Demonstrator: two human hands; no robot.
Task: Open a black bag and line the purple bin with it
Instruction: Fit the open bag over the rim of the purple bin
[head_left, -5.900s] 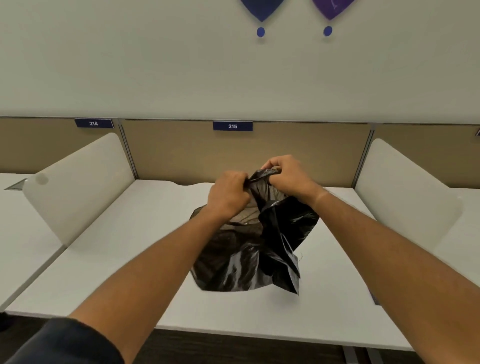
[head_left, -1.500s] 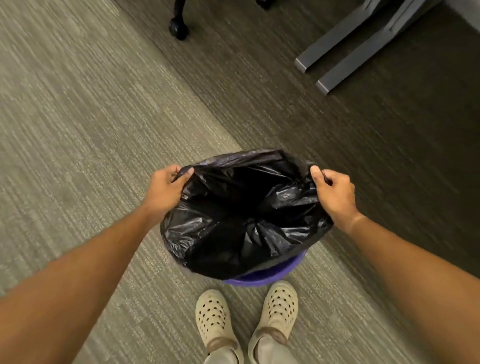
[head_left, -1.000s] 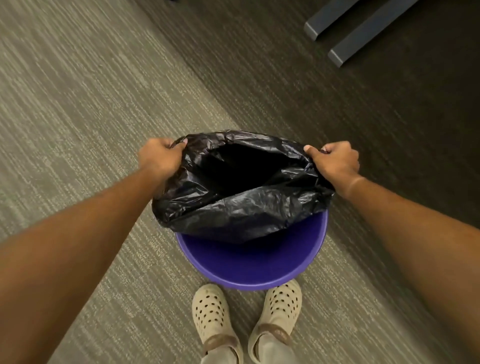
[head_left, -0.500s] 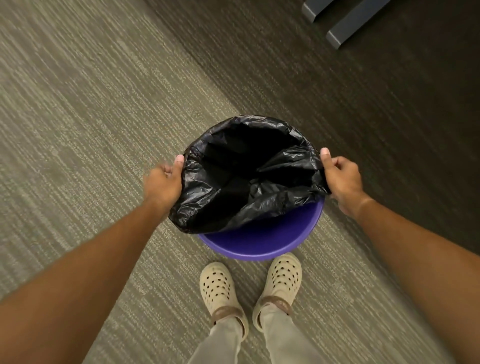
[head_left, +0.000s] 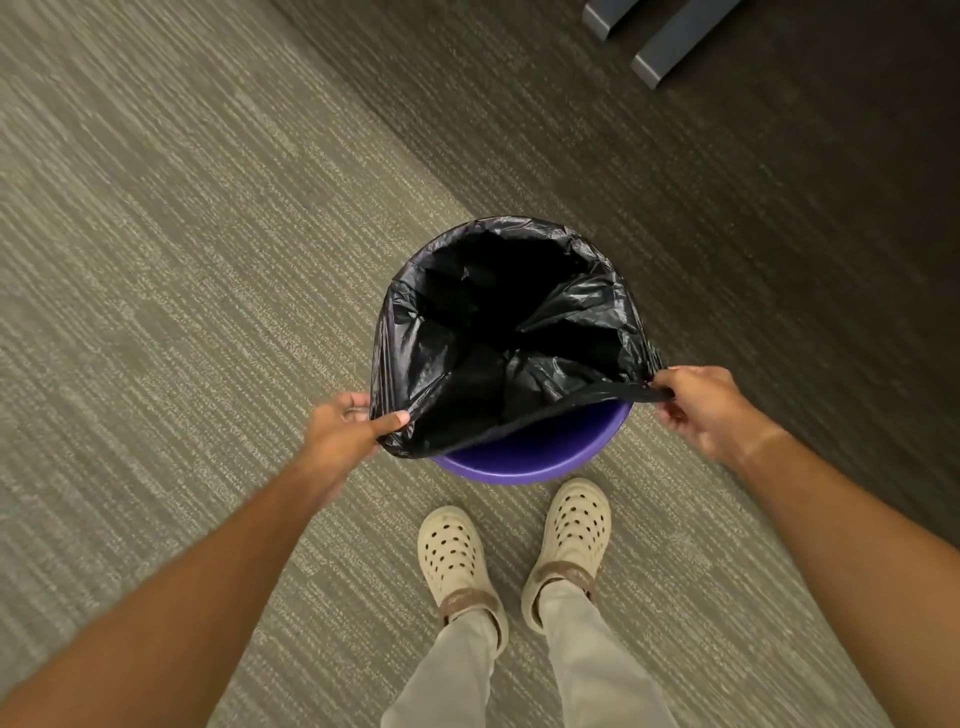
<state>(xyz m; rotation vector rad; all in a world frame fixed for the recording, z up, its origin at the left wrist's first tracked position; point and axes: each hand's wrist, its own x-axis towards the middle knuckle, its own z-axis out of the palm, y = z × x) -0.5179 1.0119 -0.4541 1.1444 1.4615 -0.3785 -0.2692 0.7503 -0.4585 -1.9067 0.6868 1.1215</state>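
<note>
1. The purple bin (head_left: 540, 457) stands on the carpeted floor (head_left: 182, 260), just ahead of the person's shoes (head_left: 571, 519).
2. The black bag (head_left: 498, 332) is seen open inside it; its mouth is folded over the far and side rim.
3. The near hem is stretched taut left to right above the bare near rim.
4. The left hand (head_left: 343, 431) is pinching the hem's left end, the right hand (head_left: 701, 405) its right end; both are equally near.
5. Judgement: the hem must be drawn toward the person and down over the near rim.
6. No contents are visible in the bag.
</note>
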